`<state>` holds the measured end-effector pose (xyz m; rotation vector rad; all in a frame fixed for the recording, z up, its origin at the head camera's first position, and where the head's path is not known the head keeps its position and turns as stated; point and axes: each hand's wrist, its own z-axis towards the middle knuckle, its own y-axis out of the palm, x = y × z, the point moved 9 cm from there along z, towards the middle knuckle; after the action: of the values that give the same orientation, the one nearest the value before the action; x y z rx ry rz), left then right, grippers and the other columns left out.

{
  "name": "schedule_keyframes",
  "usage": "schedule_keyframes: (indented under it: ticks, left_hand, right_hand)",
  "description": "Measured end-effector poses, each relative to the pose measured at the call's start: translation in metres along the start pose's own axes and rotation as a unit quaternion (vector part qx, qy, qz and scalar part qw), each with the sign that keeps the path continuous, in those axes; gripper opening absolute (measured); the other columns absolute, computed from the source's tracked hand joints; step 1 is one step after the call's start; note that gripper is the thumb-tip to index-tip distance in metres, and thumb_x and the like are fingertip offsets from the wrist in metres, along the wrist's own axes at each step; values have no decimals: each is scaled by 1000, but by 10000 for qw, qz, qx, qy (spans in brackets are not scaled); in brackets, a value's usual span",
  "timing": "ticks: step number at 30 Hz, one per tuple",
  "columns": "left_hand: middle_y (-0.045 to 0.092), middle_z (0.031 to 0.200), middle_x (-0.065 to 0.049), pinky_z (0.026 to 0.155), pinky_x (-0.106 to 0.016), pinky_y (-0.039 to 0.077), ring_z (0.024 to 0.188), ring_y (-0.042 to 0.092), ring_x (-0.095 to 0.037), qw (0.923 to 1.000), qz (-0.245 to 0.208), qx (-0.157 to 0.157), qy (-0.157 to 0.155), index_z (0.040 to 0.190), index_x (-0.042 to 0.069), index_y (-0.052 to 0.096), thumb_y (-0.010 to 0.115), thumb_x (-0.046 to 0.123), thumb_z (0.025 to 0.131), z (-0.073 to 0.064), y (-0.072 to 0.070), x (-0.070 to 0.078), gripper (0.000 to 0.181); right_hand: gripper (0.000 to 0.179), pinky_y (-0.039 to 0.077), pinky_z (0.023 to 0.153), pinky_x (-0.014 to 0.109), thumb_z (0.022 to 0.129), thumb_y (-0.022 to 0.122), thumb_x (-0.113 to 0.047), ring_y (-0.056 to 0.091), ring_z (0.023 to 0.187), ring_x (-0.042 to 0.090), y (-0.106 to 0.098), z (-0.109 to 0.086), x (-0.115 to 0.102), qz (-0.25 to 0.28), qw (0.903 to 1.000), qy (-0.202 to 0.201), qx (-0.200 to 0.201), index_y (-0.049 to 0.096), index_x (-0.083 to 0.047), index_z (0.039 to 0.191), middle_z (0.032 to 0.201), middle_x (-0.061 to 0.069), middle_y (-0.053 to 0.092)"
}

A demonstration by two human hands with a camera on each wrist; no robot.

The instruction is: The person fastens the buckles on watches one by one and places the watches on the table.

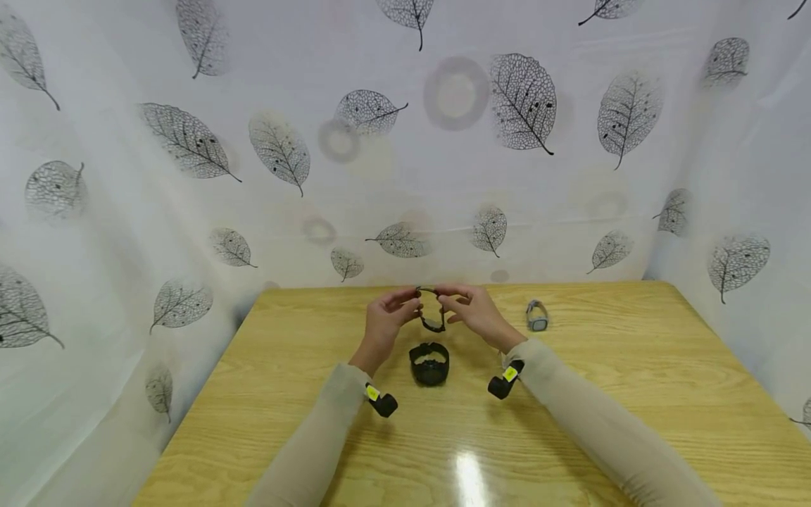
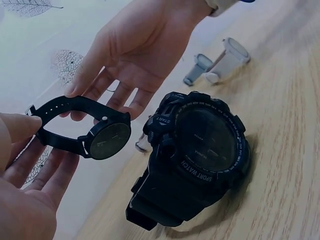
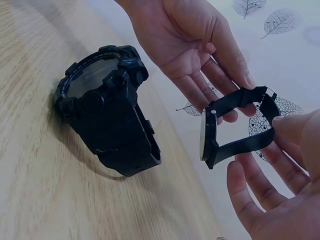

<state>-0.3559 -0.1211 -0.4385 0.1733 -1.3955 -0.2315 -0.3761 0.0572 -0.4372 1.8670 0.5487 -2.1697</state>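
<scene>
Both hands hold a black wristwatch with a round dial (image 2: 108, 140) above the far part of the table, its strap closed in a loop. The left hand (image 1: 385, 317) pinches the strap at the buckle end between thumb and fingers. From the other side the right hand (image 1: 476, 313) grips the same strap, thumb on top and fingers beneath. In the head view the dial hangs at the bottom of the loop. Nearer the person, a bulky black sport watch (image 1: 429, 371) stands on the table with its strap looped; it looks large in both wrist views.
A grey watch with a square face (image 1: 538, 324) lies on the wooden table (image 1: 633, 394), right of the right hand. Behind the table hangs a white curtain (image 1: 405, 176) with a leaf print. Small black cameras (image 1: 383, 404) are strapped to both wrists.
</scene>
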Motion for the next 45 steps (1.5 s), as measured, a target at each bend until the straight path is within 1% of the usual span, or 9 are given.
schedule_keyframes:
  ticks: [10,16,17,20,26,29,33,36,45]
  left_hand:
    - [73,119,-17,91,-41,60,110,69,-41,10000,38,-51,-75,123,-7,70,73,3,95,-1,-1,-3,30]
    - [71,122,-21,90,-41,60,102,73,-29,9999,117,6,-87,123,-7,70,72,0,95,-2,-1,-4,29]
    - [71,121,-21,90,-41,60,100,74,-26,9999,141,12,-79,123,-7,70,72,0,95,-2,-1,-4,29]
    - [73,117,-17,90,-40,60,99,74,-27,9999,145,39,-66,123,-8,70,73,1,95,-2,0,-3,29]
    - [69,122,-26,90,-40,60,96,74,-22,9999,38,6,-153,122,-8,70,74,2,94,-2,1,-8,29]
    - [70,122,-25,90,-40,60,98,74,-22,9997,154,-34,-191,121,-6,71,74,2,94,-2,2,-10,28]
    - [72,119,-20,89,-39,61,102,73,-27,9991,382,-95,-161,120,-5,72,76,4,94,-2,2,-11,28]
    - [71,121,-22,90,-38,60,105,72,-30,9988,416,-166,-179,121,-5,71,76,4,94,-2,1,-12,29]
    - [65,129,-28,93,-36,59,94,73,-16,9987,228,-70,-456,125,-4,70,75,11,95,-2,0,-15,34]
  right_hand:
    - [39,59,90,52,105,62,-24,64,115,40,1,-2,-2,-4,10000,-47,-25,63,-7,141,145,20,55]
    - [39,55,92,61,105,63,-22,64,114,43,4,-2,0,-27,9997,-200,-133,63,-4,139,143,27,55]
    - [38,57,91,59,104,64,-24,64,113,40,3,-1,3,-55,9997,-221,-133,65,-6,138,142,26,56]
    - [37,58,90,56,104,64,-25,65,112,37,3,-2,3,-130,9995,-255,-135,66,-8,137,141,24,58]
    - [34,59,88,53,103,66,-25,66,110,35,4,-4,2,-172,9995,-249,-96,68,-10,134,138,21,61]
    - [35,60,87,51,104,65,-24,66,110,39,6,-3,0,-233,9992,-304,-135,67,-9,135,137,23,61]
    - [34,59,88,52,103,67,-24,65,113,41,5,-4,0,-209,9994,-255,-71,68,-10,133,135,17,64]
    - [36,58,90,55,102,68,-26,65,113,40,3,-5,2,-189,9996,-187,13,68,-9,134,132,14,66]
    - [42,57,89,60,100,71,-28,67,108,42,1,-4,5,-186,9996,-158,136,66,-4,134,129,18,68]
